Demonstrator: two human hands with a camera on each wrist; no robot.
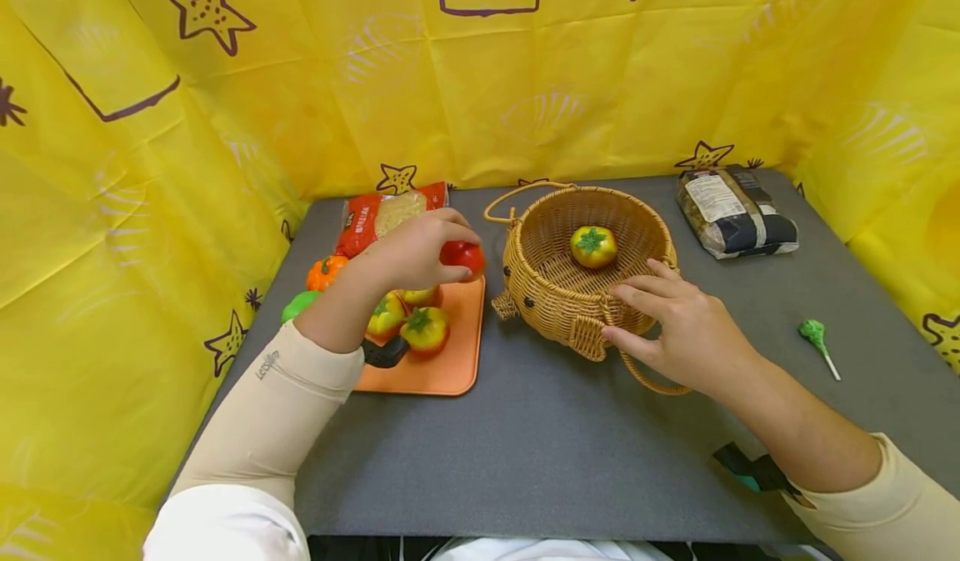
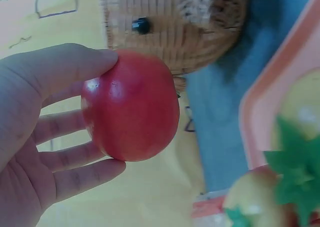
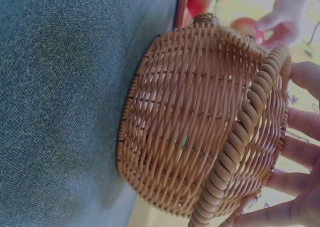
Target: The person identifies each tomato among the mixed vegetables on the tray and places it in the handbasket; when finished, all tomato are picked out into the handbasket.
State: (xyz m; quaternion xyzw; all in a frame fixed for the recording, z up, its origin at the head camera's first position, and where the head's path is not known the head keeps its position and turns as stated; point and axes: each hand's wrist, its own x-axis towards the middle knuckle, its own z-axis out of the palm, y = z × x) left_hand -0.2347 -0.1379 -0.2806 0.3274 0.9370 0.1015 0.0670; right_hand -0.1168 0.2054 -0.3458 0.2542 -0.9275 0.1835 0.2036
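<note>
In the head view my left hand (image 1: 420, 252) holds a smooth red tomato (image 1: 463, 258) between thumb and fingers, above the right edge of the orange tray. The left wrist view shows the tomato (image 2: 132, 107) close up, the thumb on one side and the fingertips on the other. My right hand (image 1: 682, 328) touches the near right rim of a wicker basket (image 1: 547, 319) with spread, fairly straight fingers. One yellow-green tomato (image 1: 593, 247) with a green leafy top lies inside the basket. The basket's handle (image 3: 240, 132) hangs down on the near side.
On the orange tray (image 1: 457, 361) sit several yellow-red tomatoes (image 1: 425, 331), partly behind my left arm. An orange pumpkin (image 1: 326, 272) and a green item (image 1: 298, 305) lie farther left. A red food bag (image 1: 367, 219), a dark packet (image 1: 738, 211) and a green lollipop (image 1: 813, 333) are around.
</note>
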